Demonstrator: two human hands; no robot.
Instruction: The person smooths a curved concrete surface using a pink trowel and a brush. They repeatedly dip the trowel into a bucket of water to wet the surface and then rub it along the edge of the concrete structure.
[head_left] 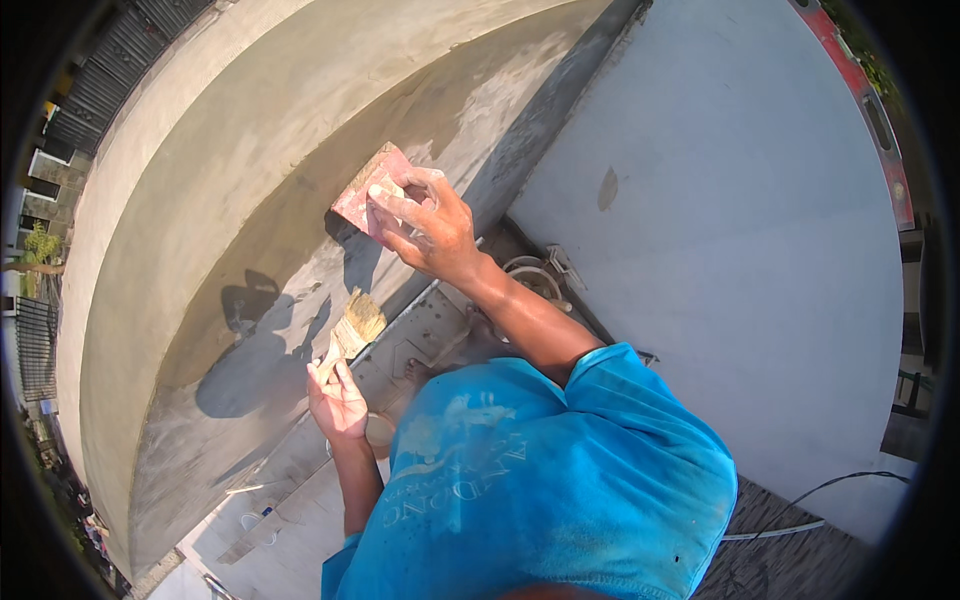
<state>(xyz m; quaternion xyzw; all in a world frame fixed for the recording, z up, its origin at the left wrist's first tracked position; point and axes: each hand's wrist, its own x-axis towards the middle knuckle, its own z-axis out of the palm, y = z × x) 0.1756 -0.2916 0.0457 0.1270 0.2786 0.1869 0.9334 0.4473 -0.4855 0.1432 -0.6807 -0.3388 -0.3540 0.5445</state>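
Observation:
My right hand (432, 228) grips a pinkish hand float (358, 200), a flat block with a worn face, by its back. The float lies against or very close to the curved plastered wall (300, 200); its exact contact cannot be told. Lower and to the left, my left hand (338, 402) pinches a wide paint brush (352, 328) by its handle. Its pale yellow bristles point up toward the wall, apart from the float. Damp-looking grey and brown patches of plaster cover the wall around both tools.
A smooth pale grey wall (720, 200) rises at my right, with a long red level-like bar (858, 75) along its far edge. Around my feet lie a narrow ledge (400, 350) and round items resembling buckets (535, 275). A dark cable (830, 482) hangs at the lower right.

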